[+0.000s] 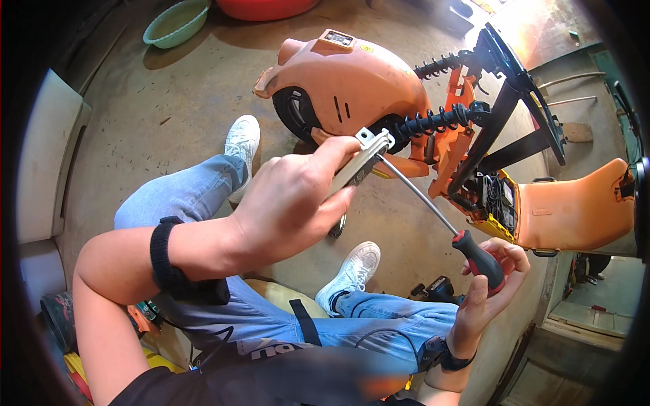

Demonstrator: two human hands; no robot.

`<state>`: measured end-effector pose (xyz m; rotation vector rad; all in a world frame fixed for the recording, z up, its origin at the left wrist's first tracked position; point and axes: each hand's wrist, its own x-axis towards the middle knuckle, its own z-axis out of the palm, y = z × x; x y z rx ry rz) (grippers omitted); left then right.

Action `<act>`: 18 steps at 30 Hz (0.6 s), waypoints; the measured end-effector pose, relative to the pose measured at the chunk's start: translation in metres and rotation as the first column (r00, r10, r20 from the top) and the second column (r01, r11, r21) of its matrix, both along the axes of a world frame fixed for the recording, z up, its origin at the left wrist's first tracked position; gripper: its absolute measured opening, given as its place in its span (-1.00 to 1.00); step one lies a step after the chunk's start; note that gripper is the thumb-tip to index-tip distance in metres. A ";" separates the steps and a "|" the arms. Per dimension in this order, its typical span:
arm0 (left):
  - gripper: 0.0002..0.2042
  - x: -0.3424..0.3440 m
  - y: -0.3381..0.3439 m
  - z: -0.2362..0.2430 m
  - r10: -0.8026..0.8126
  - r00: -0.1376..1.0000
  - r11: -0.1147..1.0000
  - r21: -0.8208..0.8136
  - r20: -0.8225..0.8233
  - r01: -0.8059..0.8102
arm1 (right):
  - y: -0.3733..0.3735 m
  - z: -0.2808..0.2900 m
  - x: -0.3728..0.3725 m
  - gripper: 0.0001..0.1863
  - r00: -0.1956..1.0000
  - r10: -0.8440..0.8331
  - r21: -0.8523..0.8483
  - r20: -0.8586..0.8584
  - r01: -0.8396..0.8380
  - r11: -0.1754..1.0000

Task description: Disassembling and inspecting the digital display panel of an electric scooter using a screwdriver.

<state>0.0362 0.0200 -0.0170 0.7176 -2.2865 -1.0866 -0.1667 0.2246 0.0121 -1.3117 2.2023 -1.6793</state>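
Note:
My left hand (288, 196) is closed around a flat, pale part (351, 170) with a dark face and small mounting tabs at its upper end. What exactly the part is, I cannot tell. A screwdriver (478, 260) with a red and dark grey handle lies in my right hand (474, 312), whose fingers curl loosely about the handle. Its long metal shaft slants up and left, and the tip meets the part near the tabbed end. Whether it sits in a screw is too small to tell.
Beyond my hands lies an orange scooter body (359, 78) with black springs (437, 122) and a black frame. Its orange panel (575, 210) extends right beside exposed wiring (497, 193). A power drill (440, 289) rests near my shoe (352, 274). Green (177, 26) and red basins (267, 5) stand behind.

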 end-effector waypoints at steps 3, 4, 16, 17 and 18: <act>-0.55 0.001 -0.003 0.003 0.010 1.000 1.000 0.005 -0.004 -0.010 | -0.001 -0.002 -0.001 -0.36 0.986 0.063 -0.021 -0.155 -0.067 0.998; -0.55 0.001 -0.002 0.003 0.008 1.000 1.000 0.007 -0.007 -0.008 | 0.005 -0.003 -0.004 -0.36 0.987 0.068 -0.003 -0.148 -0.070 0.998; -0.58 0.004 -0.009 0.007 0.024 0.998 0.993 -0.120 0.051 -0.017 | 0.016 -0.006 -0.010 -0.25 0.990 0.063 0.170 -0.122 -0.042 0.985; -0.58 0.004 -0.010 0.005 0.024 0.998 0.993 -0.119 0.052 -0.018 | 0.016 -0.004 -0.009 -0.27 0.986 0.094 0.229 -0.137 -0.061 0.972; -0.58 0.002 -0.013 0.002 0.021 1.000 0.979 -0.202 0.004 -0.020 | 0.013 -0.001 -0.009 -0.30 0.980 0.132 0.267 -0.152 -0.088 0.960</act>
